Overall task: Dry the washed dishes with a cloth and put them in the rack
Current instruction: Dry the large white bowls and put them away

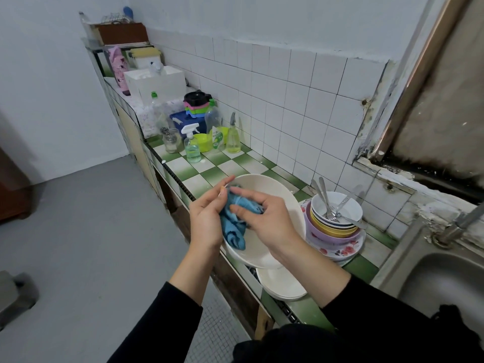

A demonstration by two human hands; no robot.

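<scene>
A person in black sleeves is holding a white plate tilted over the front edge of a green-checked counter, the left hand gripping its near-left rim. The right hand is bunching a blue cloth in curled fingers, pressing it into the plate's hollow. Stacked bowls holding cutlery are sitting just right of the plate, near a steel sink.

Left hand grips plate — right hand clutches cloth.
</scene>
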